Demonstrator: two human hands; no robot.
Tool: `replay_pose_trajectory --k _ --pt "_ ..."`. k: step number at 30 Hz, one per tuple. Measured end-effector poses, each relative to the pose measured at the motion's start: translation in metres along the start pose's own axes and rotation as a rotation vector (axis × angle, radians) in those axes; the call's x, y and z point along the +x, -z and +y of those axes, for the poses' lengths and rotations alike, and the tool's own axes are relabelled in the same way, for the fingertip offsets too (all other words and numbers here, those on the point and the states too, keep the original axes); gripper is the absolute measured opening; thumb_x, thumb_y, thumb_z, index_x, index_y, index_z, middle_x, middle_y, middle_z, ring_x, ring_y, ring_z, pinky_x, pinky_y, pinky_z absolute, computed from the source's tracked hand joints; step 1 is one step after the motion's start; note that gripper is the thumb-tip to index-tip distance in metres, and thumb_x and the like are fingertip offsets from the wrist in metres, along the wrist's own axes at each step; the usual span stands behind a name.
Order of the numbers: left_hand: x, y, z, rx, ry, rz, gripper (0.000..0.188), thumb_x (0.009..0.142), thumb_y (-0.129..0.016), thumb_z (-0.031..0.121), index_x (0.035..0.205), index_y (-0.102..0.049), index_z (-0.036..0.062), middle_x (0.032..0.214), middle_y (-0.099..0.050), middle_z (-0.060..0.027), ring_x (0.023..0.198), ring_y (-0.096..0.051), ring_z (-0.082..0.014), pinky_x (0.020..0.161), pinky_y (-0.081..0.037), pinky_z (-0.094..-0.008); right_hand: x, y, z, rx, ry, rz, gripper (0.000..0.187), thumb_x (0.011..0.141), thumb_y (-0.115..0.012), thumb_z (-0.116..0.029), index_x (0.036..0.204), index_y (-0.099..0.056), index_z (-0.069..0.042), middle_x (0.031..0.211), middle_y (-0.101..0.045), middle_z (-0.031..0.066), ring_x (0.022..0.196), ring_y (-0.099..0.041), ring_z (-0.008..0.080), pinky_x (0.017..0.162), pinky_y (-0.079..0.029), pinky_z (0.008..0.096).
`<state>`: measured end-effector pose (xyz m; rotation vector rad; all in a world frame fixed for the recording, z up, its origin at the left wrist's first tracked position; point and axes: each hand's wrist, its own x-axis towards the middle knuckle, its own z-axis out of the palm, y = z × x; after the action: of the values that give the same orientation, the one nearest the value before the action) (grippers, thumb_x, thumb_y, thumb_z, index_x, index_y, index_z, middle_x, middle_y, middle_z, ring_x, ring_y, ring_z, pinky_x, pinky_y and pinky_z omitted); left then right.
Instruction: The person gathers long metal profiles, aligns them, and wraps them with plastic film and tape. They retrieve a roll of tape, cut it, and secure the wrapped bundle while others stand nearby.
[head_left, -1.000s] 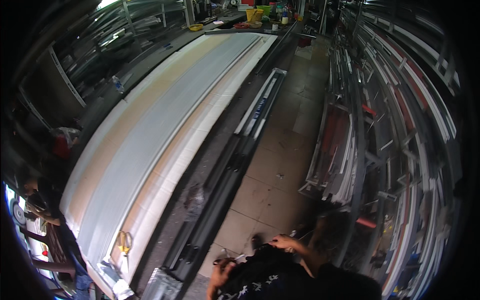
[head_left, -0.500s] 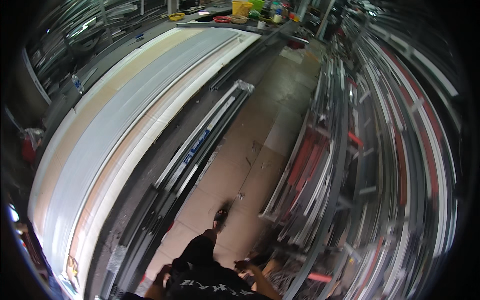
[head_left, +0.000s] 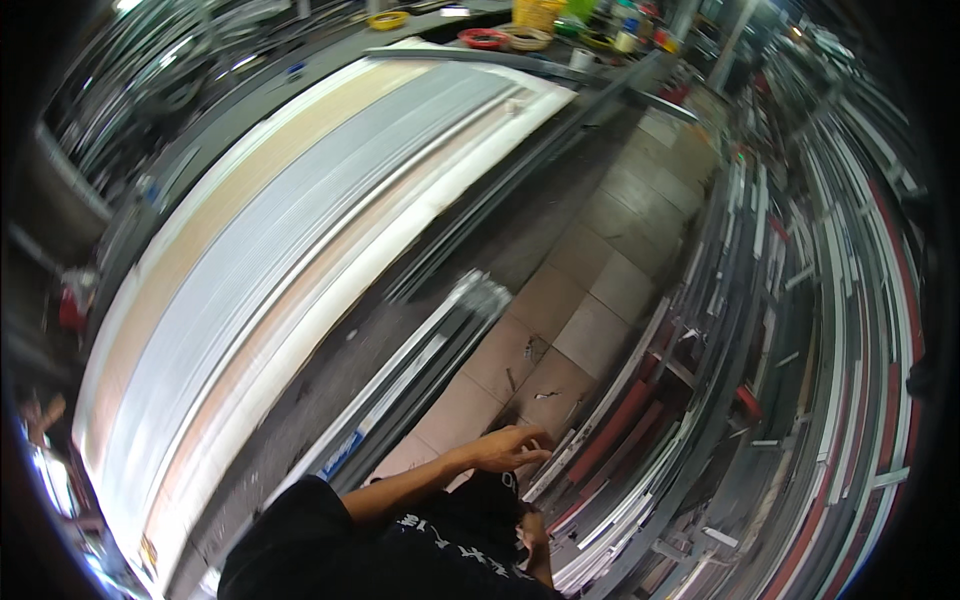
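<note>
My left arm reaches across the front of my dark shirt. At its end my left hand (head_left: pixel 512 448) hangs in the air over the tiled floor (head_left: pixel 470 395), fingers loosely apart and nothing in them. My right hand (head_left: pixel 533 525) is lower, close against my body; its fingers are mostly hidden and too unclear to read. Nearest to both hands is the rack of long metal profiles (head_left: pixel 640 420) on the right, in red, white and grey. Left of my arm lies a bundle of dark and silver profiles (head_left: pixel 400 375), its far end wrapped in clear plastic.
A long workbench (head_left: pixel 335 335) holds long grey and beige panels (head_left: pixel 270 210) on a white sheet. At its far end stand a yellow basket (head_left: pixel 538 14), a red bowl (head_left: pixel 483 38) and several bottles. A person's hand (head_left: pixel 45 415) shows at the left edge. A tiled aisle runs between bench and rack.
My left arm has come up and swung right across my body. My right hand has drawn in close. The view has turned, so the bench and aisle appear shifted to the right.
</note>
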<state>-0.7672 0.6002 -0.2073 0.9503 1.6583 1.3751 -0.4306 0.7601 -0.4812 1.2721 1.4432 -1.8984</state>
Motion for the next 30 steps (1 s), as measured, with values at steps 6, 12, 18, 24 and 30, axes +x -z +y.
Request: replay_pose_trajectory --k 6,12,18,24,30 --pt "0.188 0.129 0.070 -0.012 -0.043 -0.029 0.037 0.110 -0.070 0.031 0.134 -0.069 0.0025 0.115 -0.079 -0.0160 0.105 -0.078 -0.0274 0.091 -0.061 -0.0417 0.076 0.048 -0.171 0.021 -0.157 0.260 0.030 0.107 -0.056 -0.025 0.129 -0.070 -0.011 0.096 -0.066 0.0016 0.074 -0.060 0.0184 0.060 -0.048 0.0331" --pt "0.373 0.304 0.130 0.289 -0.068 0.161 0.032 0.110 -0.068 0.028 0.131 -0.073 0.0042 0.118 -0.080 -0.0134 0.105 -0.077 -0.0243 0.092 -0.061 -0.0402 0.143 0.101 -0.337 -0.037 -0.146 0.248 0.030 0.106 -0.058 -0.031 0.119 -0.072 -0.008 0.088 -0.064 0.0012 0.068 -0.055 0.0180 0.059 -0.045 0.0317" --pt "0.599 0.583 0.150 0.660 -0.188 0.391 0.026 0.099 -0.069 0.011 0.124 -0.075 0.0047 0.114 -0.082 -0.0119 0.102 -0.078 -0.0206 0.088 -0.060 -0.0378 0.232 0.166 -0.463 -0.080 -0.100 0.227 0.037 0.107 -0.058 -0.035 0.119 -0.073 -0.003 0.087 -0.065 0.0028 0.070 -0.058 0.0227 0.064 -0.050 0.0374" --pt "0.839 0.786 0.101 0.591 -0.042 0.874 0.085 0.084 -0.096 0.047 0.149 -0.060 0.0050 0.141 -0.070 -0.0215 0.123 -0.073 -0.0316 0.103 -0.059 -0.0440 0.289 0.189 -0.571 -0.132 -0.094 0.344 0.033 0.107 -0.061 -0.034 0.114 -0.070 -0.003 0.090 -0.068 0.0103 0.075 -0.063 0.0301 0.069 -0.052 0.0429" --pt "0.966 0.827 0.027 0.696 0.033 1.229 0.126 0.063 -0.104 0.054 0.162 -0.041 0.0078 0.154 -0.056 -0.0241 0.139 -0.060 -0.0428 0.108 -0.055 -0.0530 0.319 0.239 -0.642 -0.591 0.042 0.250 0.031 0.106 -0.063 -0.033 0.109 -0.067 -0.002 0.092 -0.071 0.0178 0.081 -0.068 0.0375 0.075 -0.055 0.0485"
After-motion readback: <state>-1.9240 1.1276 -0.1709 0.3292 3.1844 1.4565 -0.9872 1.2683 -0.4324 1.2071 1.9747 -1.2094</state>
